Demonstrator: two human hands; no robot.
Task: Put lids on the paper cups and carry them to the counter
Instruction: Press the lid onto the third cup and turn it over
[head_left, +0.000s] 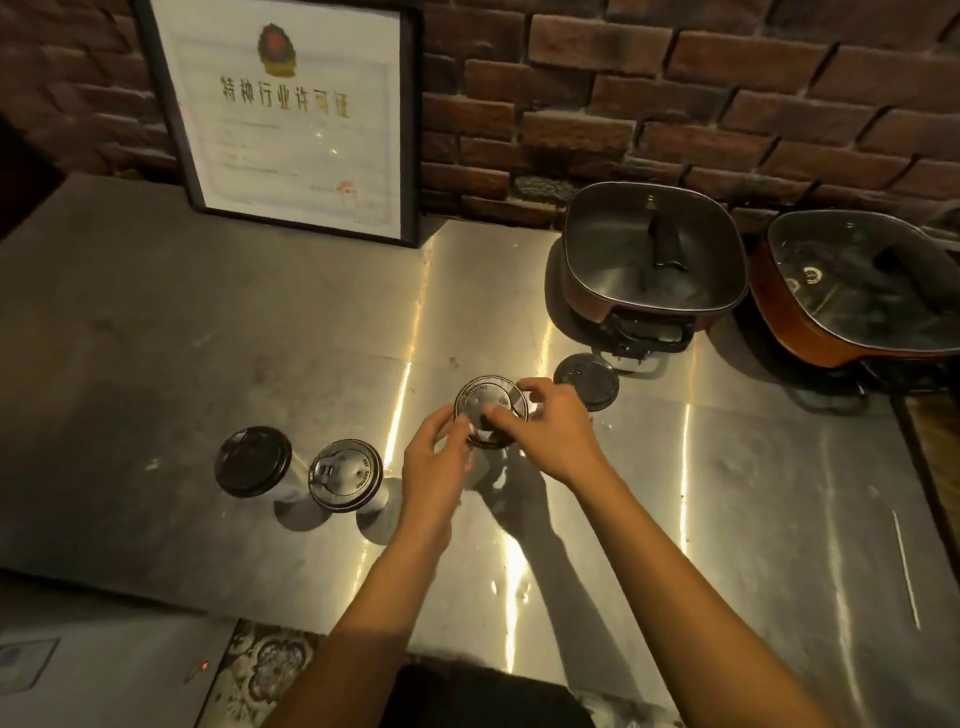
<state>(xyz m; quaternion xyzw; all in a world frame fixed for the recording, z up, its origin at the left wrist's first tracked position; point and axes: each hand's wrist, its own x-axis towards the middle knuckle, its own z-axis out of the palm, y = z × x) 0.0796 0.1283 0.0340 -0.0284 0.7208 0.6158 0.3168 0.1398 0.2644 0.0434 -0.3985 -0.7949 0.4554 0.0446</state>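
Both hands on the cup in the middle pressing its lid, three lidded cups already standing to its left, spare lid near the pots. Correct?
Not quite: the head view shows two lidded cups to the left, not three, one beside the other. The rest holds: the left hand and right hand are on the middle cup's lid, and a spare lid lies near the pots.

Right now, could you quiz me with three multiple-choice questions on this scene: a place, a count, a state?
1. Where does the loose lid lie?
A. right of the hands, by the pot
B. against the framed certificate
C. on the floor

2. How many lidded cups stand left of the hands?
A. none
B. two
C. five

3. What are the hands doing?
A. resting flat
B. both on a lid over a cup
C. lifting a pot

Answers: A, it lies beside the nearer pot; B, two lidded cups; B, left hand and right hand grip the lid.
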